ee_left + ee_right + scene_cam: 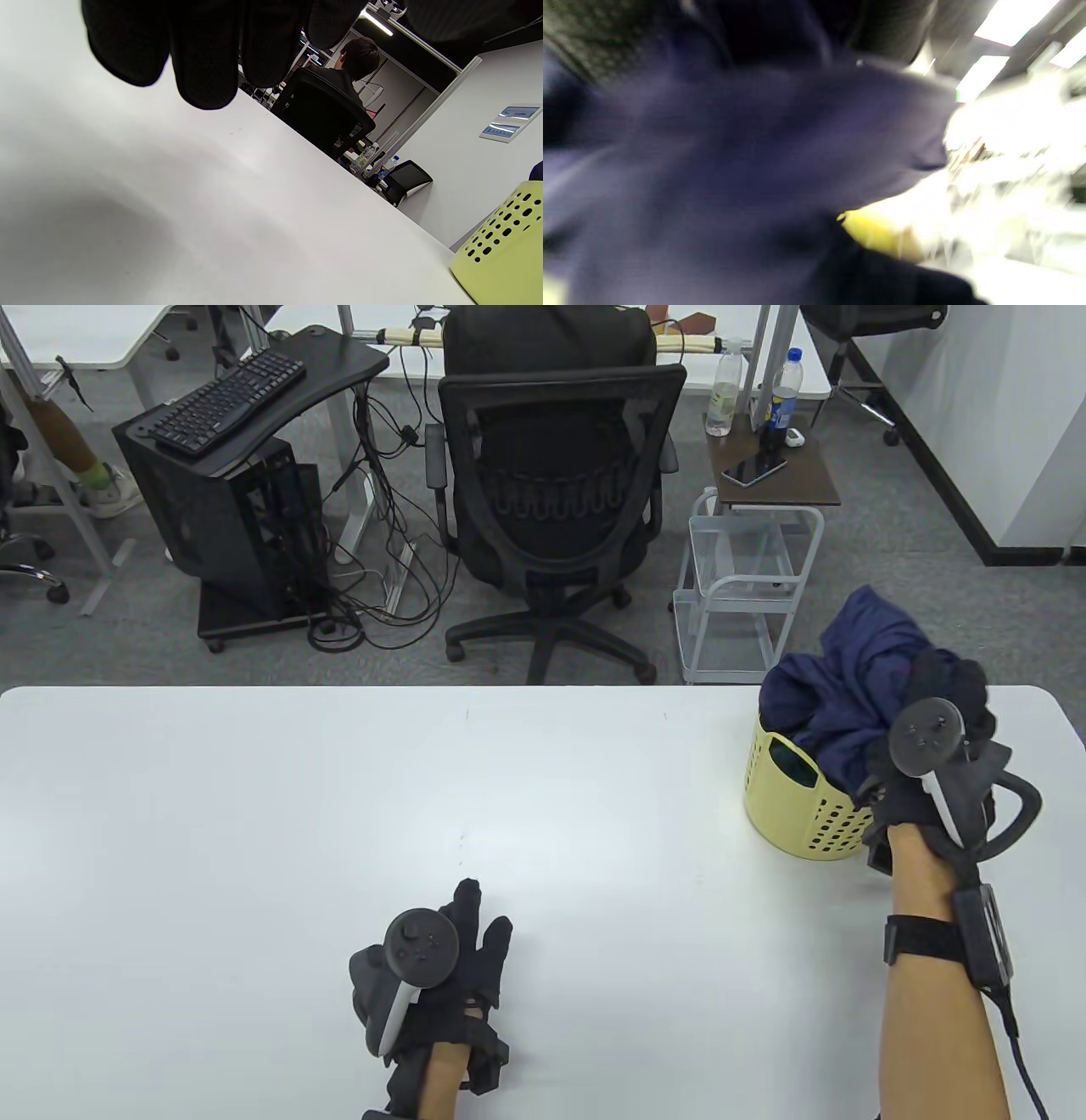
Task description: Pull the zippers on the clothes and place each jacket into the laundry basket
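Observation:
A navy jacket (848,670) is bunched up over the pale yellow laundry basket (789,806) at the right end of the white table (339,814), its lower part inside the basket. My right hand (942,687) grips the jacket's top from above. The right wrist view is blurred: it fills with navy jacket fabric (755,161), and a strip of the basket (874,233) shows below. My left hand (475,925) lies on the table near the front edge, fingers (203,63) straight and holding nothing. The basket (500,245) appears at the lower right of the left wrist view.
Beyond the table's far edge stand a black office chair (560,475), a white wire cart (747,585) and a small side table (780,475) with bottles and a phone. A computer desk with a keyboard (229,398) is at the back left. A person (360,55) sits far off.

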Tool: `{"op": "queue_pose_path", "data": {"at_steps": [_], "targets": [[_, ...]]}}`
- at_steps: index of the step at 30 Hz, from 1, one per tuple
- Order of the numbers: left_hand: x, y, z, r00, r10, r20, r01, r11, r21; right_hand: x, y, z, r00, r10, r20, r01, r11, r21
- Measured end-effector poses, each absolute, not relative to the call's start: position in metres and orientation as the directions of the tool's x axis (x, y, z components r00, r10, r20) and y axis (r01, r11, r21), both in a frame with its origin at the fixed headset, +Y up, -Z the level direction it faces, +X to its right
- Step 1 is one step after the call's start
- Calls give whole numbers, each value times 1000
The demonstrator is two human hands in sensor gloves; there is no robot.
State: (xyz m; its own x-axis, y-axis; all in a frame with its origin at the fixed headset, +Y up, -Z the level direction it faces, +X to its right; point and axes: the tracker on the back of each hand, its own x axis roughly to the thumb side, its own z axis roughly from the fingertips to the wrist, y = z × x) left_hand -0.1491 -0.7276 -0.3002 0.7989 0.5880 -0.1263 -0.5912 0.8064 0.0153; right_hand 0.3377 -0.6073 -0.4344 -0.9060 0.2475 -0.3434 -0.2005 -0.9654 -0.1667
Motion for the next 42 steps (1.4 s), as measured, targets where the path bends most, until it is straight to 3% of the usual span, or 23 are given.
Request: {"op": "queue_pose_path", "data": {"at_steps": [1, 2, 4, 5, 7, 9, 11, 17, 22, 27, 32, 37, 39, 42], "targets": [[-149, -728, -301, 807, 576, -127, -579, 815, 14, 340, -630, -441, -893, 282, -352, -305, -952, 10], [-149, -728, -301, 812, 569, -127, -572, 820, 12, 343, -645, -442, -869, 322, -376, -373, -925, 70], [-150, -728, -301, 817, 563, -124, -566, 824, 6, 347, -656, -438, -763, 522, -381, -516, -847, -128], [-150, -729, -301, 815, 566, -124, -570, 822, 3, 347, -653, -435, -742, 577, -341, -512, -817, -266], [-150, -728, -301, 816, 565, -124, -569, 822, 1, 348, -645, -429, -783, 502, -368, -446, -865, -231], [-149, -728, -302, 826, 549, -124, -553, 833, 6, 344, -633, -419, -812, 473, -342, -379, -873, -308], [-147, -727, -302, 840, 530, -120, -533, 846, 8, 334, -614, -403, -825, 505, -255, -389, -834, -392], [-142, -722, -297, 862, 498, -99, -497, 867, 38, 290, -574, -354, -900, 432, -49, -379, -834, -401], [-144, -714, -291, 873, 480, -80, -472, 875, 107, 251, -570, -312, -896, 435, 91, -432, -804, -409], [-142, -712, -288, 891, 448, -75, -435, 889, 141, 206, -616, -287, -916, 368, 162, -401, -863, -308], [-130, -717, -290, 916, 397, -58, -389, 914, 111, 184, -680, -300, -919, 373, 127, -391, -905, -168], [-119, -719, -292, 927, 374, -34, -370, 925, 88, 177, -729, -307, -915, 381, 133, -402, -891, -213], [-115, -719, -291, 926, 375, -31, -372, 925, 76, 177, -736, -305, -941, 318, 116, -333, -931, -148], [-110, -720, -291, 927, 374, -24, -372, 926, 64, 182, -740, -302, -941, 314, 128, -333, -927, -174]]}}
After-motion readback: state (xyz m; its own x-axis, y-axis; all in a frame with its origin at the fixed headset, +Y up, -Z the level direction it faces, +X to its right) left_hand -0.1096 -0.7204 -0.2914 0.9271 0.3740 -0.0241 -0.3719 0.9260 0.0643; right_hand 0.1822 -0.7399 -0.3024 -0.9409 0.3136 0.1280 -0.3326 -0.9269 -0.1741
